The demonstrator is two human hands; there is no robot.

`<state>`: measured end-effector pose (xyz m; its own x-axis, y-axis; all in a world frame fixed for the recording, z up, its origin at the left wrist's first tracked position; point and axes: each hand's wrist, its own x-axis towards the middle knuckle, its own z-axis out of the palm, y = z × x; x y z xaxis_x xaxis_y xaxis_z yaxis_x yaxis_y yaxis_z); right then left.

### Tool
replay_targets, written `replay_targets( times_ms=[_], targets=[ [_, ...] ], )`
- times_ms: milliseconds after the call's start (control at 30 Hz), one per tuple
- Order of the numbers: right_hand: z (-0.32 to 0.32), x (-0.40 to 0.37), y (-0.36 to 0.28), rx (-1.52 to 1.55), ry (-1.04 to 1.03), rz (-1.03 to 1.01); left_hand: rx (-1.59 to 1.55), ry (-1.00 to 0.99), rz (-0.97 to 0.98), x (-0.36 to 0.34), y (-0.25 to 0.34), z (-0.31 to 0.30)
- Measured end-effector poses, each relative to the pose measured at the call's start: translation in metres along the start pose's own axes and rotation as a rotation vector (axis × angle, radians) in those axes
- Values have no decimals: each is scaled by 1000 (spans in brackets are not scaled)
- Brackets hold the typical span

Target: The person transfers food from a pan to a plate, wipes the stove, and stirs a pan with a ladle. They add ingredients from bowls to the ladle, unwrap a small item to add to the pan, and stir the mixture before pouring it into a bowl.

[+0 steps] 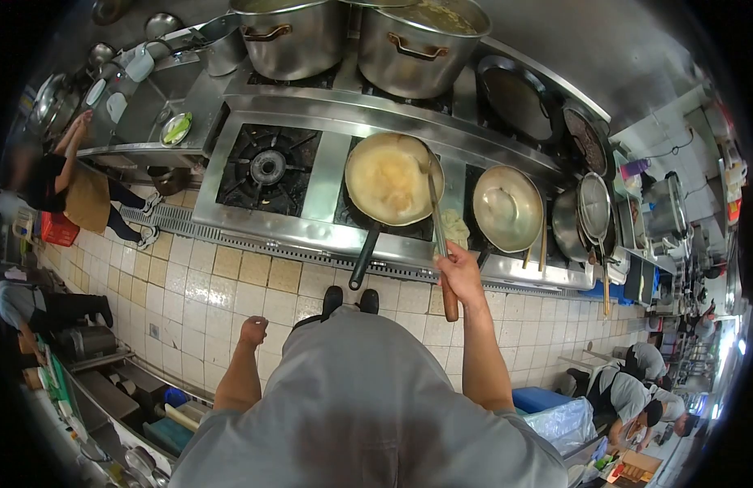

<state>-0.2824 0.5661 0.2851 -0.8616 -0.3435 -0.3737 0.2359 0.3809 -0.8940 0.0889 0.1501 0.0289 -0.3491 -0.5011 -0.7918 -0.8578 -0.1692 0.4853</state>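
My right hand [462, 272] is wrapped round the long metal shaft of a ladle [435, 203], just above its wooden grip. The ladle's head reaches into the right side of a frying pan [366, 254]. Pale yellow, foamy liquid [388, 179] fills this pan, which sits over a stove burner with its black handle toward me. Low on the left, away from the stove, my left hand [254, 329] hangs with curled fingers and nothing visible in it. A crumpled pale cloth [454, 229] lies right of the pan.
A second pan [508, 210] stands to the right, near a strainer [593, 207]. Large pots [291, 45] line the back, beside a dark pan [516, 102]. Left is a bare burner [268, 167]. One person [67, 179] stands by the sink; several people work at far right.
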Motion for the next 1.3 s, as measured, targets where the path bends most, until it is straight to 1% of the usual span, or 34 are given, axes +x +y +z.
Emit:
replay_targets(
  times_ms=[67, 100, 133, 200, 233, 267, 333, 367, 433, 467, 533, 567, 633, 667, 733, 767, 833, 867, 933, 967, 1033, 1067, 1133, 1167, 1233, 1267, 1300],
  targets=[
    [10, 2, 17, 280, -26, 103, 11, -5, 1, 0, 0, 0],
    [18, -3, 15, 394, -77, 123, 32, 0, -3, 0, 0, -1],
    [23, -8, 15, 394, -76, 123, 52, 5, -8, 0, 0, 0],
    [30, -20, 10, 603, -127, 202, 46, -5, 0, 2, -2, -1],
    [31, -32, -7, 714, -140, 282, 38, -14, 8, 2, -4, -2],
    [30, -33, 1, 713, -141, 284, 37, -13, 6, 3, -6, -2],
    [26, -32, 15, 1121, -281, 339, 27, -7, 2, 4, -5, -2],
    [22, -34, 21, 1122, -280, 340, 28, -8, 1, 4, -4, -3],
    [17, -44, 10, 877, -257, 295, 24, -14, 9, 5, -3, -4],
    [17, -48, 6, 877, -254, 296, 26, -16, 9, 6, -2, -4],
    [16, -53, 0, 610, -154, 228, 10, -17, -1, 5, 2, -4],
    [13, -52, 2, 610, -152, 227, 10, -18, 0, 5, 4, -4],
    [5, -49, 5, 410, -127, 159, 10, -29, 1, 6, 6, -4],
    [3, -48, 5, 410, -126, 158, 10, -29, 2, 7, 7, -3],
    [0, -45, -4, 205, -87, 26, -8, -32, -6, 8, 10, -2],
    [-1, -42, -7, 205, -86, 26, -8, -33, -5, 9, 11, -2],
    [-1, -35, -13, -14, -23, 15, 5, -25, 10, 7, 14, -1],
    [0, -31, -15, -14, -23, 14, 4, -25, 11, 7, 16, -1],
    [2, -22, -14, -122, 20, -12, 14, -23, -8, 7, 17, 0],
    [2, -17, -10, -122, 20, -12, 14, -23, -7, 6, 17, 0],
    [4, -6, 3, 81, -22, 55, 34, -16, -15, 6, 15, 0],
    [3, -4, 9, 80, -26, 53, 31, -12, -16, 6, 13, -1],
    [1, -10, 11, 435, -114, 181, 7, -11, 6, 5, 7, -1],
    [-1, -15, 12, 433, -120, 182, 3, -8, 3, 5, 3, -2],
    [-3, -36, -14, 524, -140, 186, 16, 13, -6, 0, -1, -3],
    [-6, -42, -17, 523, -146, 187, 13, 17, -9, -2, -4, -4],
    [-11, -48, -19, 533, -151, 226, 10, 10, -16, -2, -9, -4]
  ],
)
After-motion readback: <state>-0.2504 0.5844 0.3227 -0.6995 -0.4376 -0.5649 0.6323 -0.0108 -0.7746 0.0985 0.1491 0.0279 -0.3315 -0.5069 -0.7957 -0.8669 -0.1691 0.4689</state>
